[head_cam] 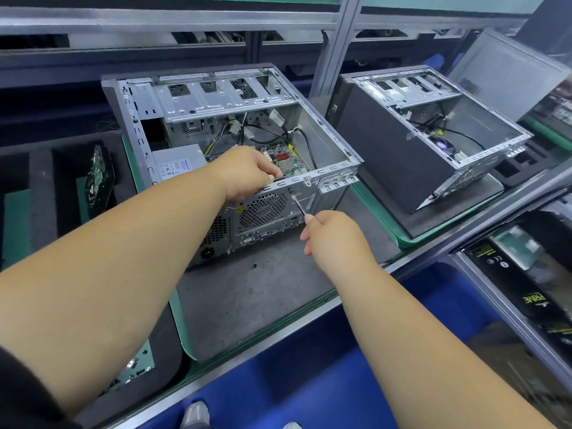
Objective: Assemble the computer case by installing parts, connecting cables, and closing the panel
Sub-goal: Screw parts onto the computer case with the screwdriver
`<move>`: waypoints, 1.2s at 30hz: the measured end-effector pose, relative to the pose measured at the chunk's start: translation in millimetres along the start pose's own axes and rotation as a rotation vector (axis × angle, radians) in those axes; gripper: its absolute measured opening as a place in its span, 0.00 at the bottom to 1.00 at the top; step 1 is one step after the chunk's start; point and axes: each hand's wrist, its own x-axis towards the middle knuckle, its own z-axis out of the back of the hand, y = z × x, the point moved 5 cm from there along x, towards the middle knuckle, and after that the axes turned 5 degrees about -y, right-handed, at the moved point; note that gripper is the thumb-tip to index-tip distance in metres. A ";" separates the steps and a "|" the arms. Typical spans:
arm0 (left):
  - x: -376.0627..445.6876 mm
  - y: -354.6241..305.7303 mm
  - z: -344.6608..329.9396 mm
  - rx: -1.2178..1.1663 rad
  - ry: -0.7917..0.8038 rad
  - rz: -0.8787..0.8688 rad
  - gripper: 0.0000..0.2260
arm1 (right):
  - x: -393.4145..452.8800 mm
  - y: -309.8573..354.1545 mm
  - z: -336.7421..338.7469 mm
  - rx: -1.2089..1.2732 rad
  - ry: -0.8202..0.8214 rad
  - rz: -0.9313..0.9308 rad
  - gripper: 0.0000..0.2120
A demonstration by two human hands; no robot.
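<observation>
Foam tray [40, 187]: at the far left, black, with a circuit board [98, 178] standing on edge in one of its slots.
Table [247, 292]: grey mat with a green edge, carrying the case.
Case [229, 150]: lies on its side in the middle of the table, open side up, panel off, rear face toward the person.
Inside the case: drive bays [223, 94] along the far side, a grey power supply [178, 164] at the near left, a green motherboard [284, 159] on the floor, and loose black, yellow and white cables [263, 128] above it.
Left hand [247, 174]: fingers curled over the top rim of the rear face, above the round fan grille [263, 210], gripping the case edge.
Screw [254, 265]: small and dark, lying on the mat just in front of the case, apart from both hands.
Screwdriver [298, 205]: thin metal shaft, tip against the rear face right of the grille.
Right hand [331, 233]: closed around the screwdriver's handle, which is hidden in the fist.
Second case [433, 140]: to the right on its own mat, also open on top, well apart from the first.
Boxes [526, 289]: black, at the far right edge.
</observation>
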 end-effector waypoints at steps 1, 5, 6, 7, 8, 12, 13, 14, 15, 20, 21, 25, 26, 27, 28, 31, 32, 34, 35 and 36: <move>-0.4 -0.3 0.3 0.004 -0.004 0.002 0.11 | -0.6 0.4 1.3 0.009 0.004 -0.007 0.18; -1.6 -2.6 1.1 0.023 -0.018 -0.003 0.11 | -1.0 4.2 6.3 0.034 0.022 -0.038 0.19; -1.8 -2.8 1.3 0.026 -0.019 -0.002 0.11 | -1.0 5.3 6.6 0.046 0.026 -0.039 0.19; -2.0 -2.7 1.8 0.025 -0.020 -0.001 0.11 | -1.2 6.7 6.6 0.063 0.030 -0.037 0.20; -2.0 -2.2 2.1 0.019 -0.018 0.001 0.12 | -2.0 7.5 6.5 0.083 0.038 -0.043 0.20; -3.4 -1.8 1.4 0.012 -0.022 0.008 0.12 | -4.0 8.8 4.5 0.123 0.089 -0.097 0.22; -3.0 -1.7 1.0 0.017 -0.021 0.007 0.12 | -4.5 10.0 4.0 0.130 0.102 -0.112 0.22; -2.7 -1.7 0.6 0.022 -0.019 0.004 0.12 | -5.0 11.4 3.7 0.136 0.112 -0.127 0.22; -2.5 -1.6 0.7 0.030 -0.017 0.001 0.12 | -5.3 12.4 3.7 0.139 0.120 -0.138 0.22; -2.0 -2.2 1.4 0.040 -0.009 -0.008 0.12 | -6.3 13.5 9.7 0.145 0.130 -0.148 0.22; -2.5 -2.6 1.7 0.033 -0.006 -0.006 0.12 | -5.8 14.6 11.2 0.146 0.128 -0.141 0.21; -3.9 -5.2 2.4 0.047 0.008 -0.016 0.13 | -4.6 17.4 12.1 0.144 0.167 -0.155 0.20; -4.1 -5.7 2.5 0.047 0.004 -0.015 0.13 | -4.7 16.2 12.9 0.157 0.157 -0.148 0.19; -4.3 -5.9 2.8 0.043 0.002 -0.014 0.13 | -5.6 13.7 14.3 0.182 0.134 -0.132 0.16; -4.8 -6.3 2.9 0.037 0.002 -0.013 0.13 | -6.7 11.7 15.7 0.201 0.117 -0.115 0.14; -6.1 -6.7 2.9 0.025 0.005 -0.003 0.13 | -11.5 14.6 13.2 0.180 0.183 -0.148 0.12; -6.3 -6.9 2.9 0.023 0.006 -0.001 0.13 | -13.1 17.8 11.5 0.156 0.226 -0.188 0.14; -6.8 -7.3 3.0 0.022 0.004 -0.001 0.13 | -14.9 21.6 11.7 0.140 0.262 -0.253 0.20; -7.0 -7.5 3.2 0.021 0.003 -0.003 0.13 | -15.4 23.3 12.2 0.137 0.273 -0.268 0.21; -7.3 -7.8 3.3 0.019 0.003 -0.004 0.13 | -15.7 24.1 12.2 0.131 0.283 -0.274 0.21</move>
